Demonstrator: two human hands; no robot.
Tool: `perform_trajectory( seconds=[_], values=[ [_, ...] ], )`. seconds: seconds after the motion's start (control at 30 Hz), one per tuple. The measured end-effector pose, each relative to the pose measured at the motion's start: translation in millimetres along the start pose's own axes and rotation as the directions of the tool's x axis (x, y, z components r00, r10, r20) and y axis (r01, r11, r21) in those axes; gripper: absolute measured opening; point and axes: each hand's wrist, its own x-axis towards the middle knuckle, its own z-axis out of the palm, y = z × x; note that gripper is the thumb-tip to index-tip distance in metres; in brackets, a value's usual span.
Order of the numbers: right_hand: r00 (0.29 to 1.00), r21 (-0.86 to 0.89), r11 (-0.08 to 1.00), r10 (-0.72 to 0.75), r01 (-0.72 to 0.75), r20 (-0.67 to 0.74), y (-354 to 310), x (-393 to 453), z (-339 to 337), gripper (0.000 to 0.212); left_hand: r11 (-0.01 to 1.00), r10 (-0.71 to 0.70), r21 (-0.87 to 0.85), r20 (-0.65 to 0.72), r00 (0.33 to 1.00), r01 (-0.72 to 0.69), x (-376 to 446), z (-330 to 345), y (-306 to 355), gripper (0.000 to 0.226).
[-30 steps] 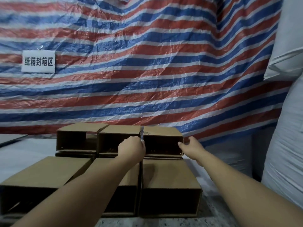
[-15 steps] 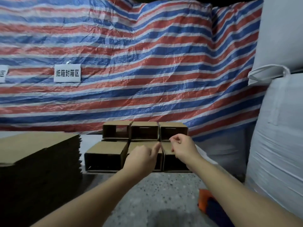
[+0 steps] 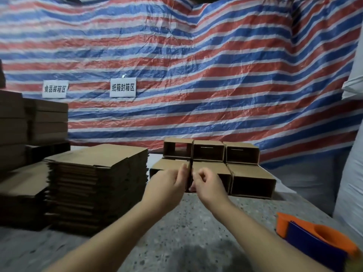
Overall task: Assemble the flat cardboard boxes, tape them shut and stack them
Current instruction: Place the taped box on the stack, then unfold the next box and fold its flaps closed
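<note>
In the head view, both arms reach forward over a speckled grey worktop (image 3: pixel 188 228), and the two hands meet close together in front of a group of assembled cardboard boxes (image 3: pixel 212 163). The left hand (image 3: pixel 167 185) is relaxed with its fingers extended forward, the fingertips lying against the near left box of the group; whether it actually grips the edge cannot be told. The right hand (image 3: pixel 208 185) sits just beside it with its fingers loosely curled, and nothing can be made out between them. The boxes stand in two rows of three at the far middle of the worktop, pressed side by side, their open ends facing the viewer and dark inside; the near right box (image 3: pixel 252 180) is the most plainly seen. To the left, near the boxes but apart from them, rises a tall stack of flat cardboard blanks (image 3: pixel 98 183), with a lower stack (image 3: pixel 23 193) on its left. Farther left, more brown cartons (image 3: pixel 47 122) are piled against the backdrop. At the near right edge lies an orange and blue tape dispenser (image 3: pixel 318 240). Behind everything hangs a red, white and blue striped tarpaulin (image 3: pixel 196 65) bearing two white paper signs (image 3: pixel 123 87) with Chinese characters. White sacks (image 3: pixel 351 183) fill the right side.
</note>
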Motion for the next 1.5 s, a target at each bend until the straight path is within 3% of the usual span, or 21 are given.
perform_trajectory(
  seconds=[0.07,0.17,0.27,0.37,0.5,0.63,0.77,0.9,0.97,1.03,1.1,1.23,1.37,1.5],
  values=[
    [0.998,0.019,0.998,-0.065,0.065,0.0,-13,22,12,0.004,0.987,0.067,0.152,-0.067,0.995,-0.057,18,-18,-19,0.047],
    [0.987,-0.012,0.988,-0.156,0.156,0.041,-36,63,31,0.023,0.91,0.096,0.411,-0.073,0.993,-0.058,43,-48,-52,0.038],
    [0.975,-0.079,0.983,-0.152,0.166,0.164,-57,99,57,0.047,0.769,-0.199,0.626,0.043,0.979,0.129,54,-71,-88,0.06],
    [0.949,-0.238,0.946,-0.152,0.221,0.278,-62,125,82,0.065,0.654,-0.462,0.713,0.111,0.88,0.253,57,-85,-107,0.061],
    [0.89,-0.461,0.814,-0.142,0.354,0.433,-63,146,117,0.079,0.667,-0.38,0.724,0.125,0.916,0.178,49,-82,-111,0.039],
    [0.836,-0.635,0.588,-0.138,0.501,0.531,-61,156,140,0.09,0.687,-0.294,0.708,0.061,0.954,0.166,43,-83,-108,0.026],
    [0.833,-0.696,0.488,-0.135,0.527,0.537,-56,165,148,0.092,0.759,-0.211,0.631,0.006,0.977,0.16,33,-86,-95,0.025],
    [0.841,-0.655,0.529,-0.294,0.539,0.455,-53,171,137,0.072,0.885,-0.013,0.458,-0.158,0.987,0.086,27,-105,-87,0.022],
    [0.85,-0.584,0.618,-0.4,0.527,0.344,-58,175,124,0.045,0.908,0.187,0.418,-0.33,0.925,-0.035,30,-118,-85,0.018],
    [0.882,-0.445,0.762,-0.392,0.471,0.262,-72,179,104,0.026,0.932,0.265,0.351,-0.494,0.828,-0.089,38,-133,-79,0.018],
    [0.892,-0.306,0.84,-0.398,0.449,0.216,-89,185,75,0.016,0.975,0.213,0.182,-0.618,0.757,-0.126,50,-146,-70,0.021],
    [0.832,-0.257,0.796,-0.549,0.549,0.078,-118,186,-1,0.009,0.976,-0.009,-0.15,-0.745,0.667,-0.155,75,-164,-35,0.025],
    [0.841,-0.162,0.832,-0.54,0.53,-0.019,-128,167,-70,0.019,0.927,-0.142,-0.345,-0.683,0.716,-0.146,95,-161,5,0.031],
    [0.815,-0.101,0.869,-0.49,0.484,-0.308,-120,132,-120,0.043,0.836,-0.241,-0.542,-0.5,0.832,-0.084,110,-139,38,0.028]
  ],
)
